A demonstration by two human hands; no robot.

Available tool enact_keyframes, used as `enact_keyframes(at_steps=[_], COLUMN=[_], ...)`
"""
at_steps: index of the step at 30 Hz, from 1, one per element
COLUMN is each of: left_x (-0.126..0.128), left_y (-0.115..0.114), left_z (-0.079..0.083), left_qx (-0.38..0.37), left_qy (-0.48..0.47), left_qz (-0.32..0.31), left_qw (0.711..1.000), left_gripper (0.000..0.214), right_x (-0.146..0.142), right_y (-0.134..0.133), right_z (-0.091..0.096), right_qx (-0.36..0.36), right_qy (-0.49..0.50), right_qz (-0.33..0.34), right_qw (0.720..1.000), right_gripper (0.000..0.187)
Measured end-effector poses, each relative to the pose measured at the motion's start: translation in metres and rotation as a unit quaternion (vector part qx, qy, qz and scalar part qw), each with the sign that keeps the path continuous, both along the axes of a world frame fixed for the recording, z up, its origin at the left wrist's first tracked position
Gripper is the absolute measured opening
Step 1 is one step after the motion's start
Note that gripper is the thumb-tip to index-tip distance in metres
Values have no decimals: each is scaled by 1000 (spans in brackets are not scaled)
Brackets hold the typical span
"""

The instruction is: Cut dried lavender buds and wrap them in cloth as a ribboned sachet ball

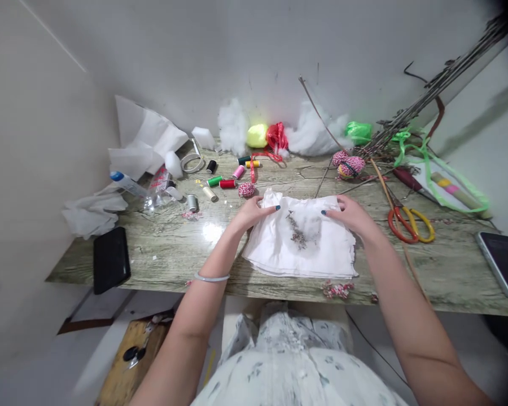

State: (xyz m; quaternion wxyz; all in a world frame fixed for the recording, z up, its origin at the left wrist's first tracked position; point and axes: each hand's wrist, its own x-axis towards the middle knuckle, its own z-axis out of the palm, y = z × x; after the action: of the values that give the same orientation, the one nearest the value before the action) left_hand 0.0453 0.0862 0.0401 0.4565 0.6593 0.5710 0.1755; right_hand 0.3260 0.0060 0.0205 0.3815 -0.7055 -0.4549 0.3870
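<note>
A stack of white cloth pieces [300,248] lies on the wood-grain table [173,248] in front of me, with a small sprig of dried flowers [297,231] in its middle. My left hand [254,213] pinches the cloth's far left edge. My right hand [350,215] pinches the far right edge of the same top layer. Both hands have dark painted nails, and a pale bangle sits on my left wrist.
Thread spools [224,180], a twine ball [246,189], stuffing [313,135], ribbon rolls and dry twigs [432,90] crowd the back. Orange-handled scissors [408,224] lie right, a phone [506,262] far right, a black phone [110,259] left. Dried flower bits [337,290] lie at the front edge.
</note>
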Motion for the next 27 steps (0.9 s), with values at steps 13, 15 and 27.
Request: enact_keyframes(at_steps=[13,15,27], left_x=[-10,-14,55], left_y=[-17,-20,18], left_z=[-16,-17,28], left_qx=[272,248,226], left_qy=[54,38,205], left_qz=[-113,-112,-283], left_qw=[954,962,909], left_gripper=[18,43,41], right_x=[-2,-5,-5], right_y=[-31,-32,-10], right_z=[-9,-11,-9], right_qx=[114,112,96], right_qy=[-26,-4,-36], right_qz=[-1,-8,-10], right_qw=[993,994,995], right_gripper=[17,16,36])
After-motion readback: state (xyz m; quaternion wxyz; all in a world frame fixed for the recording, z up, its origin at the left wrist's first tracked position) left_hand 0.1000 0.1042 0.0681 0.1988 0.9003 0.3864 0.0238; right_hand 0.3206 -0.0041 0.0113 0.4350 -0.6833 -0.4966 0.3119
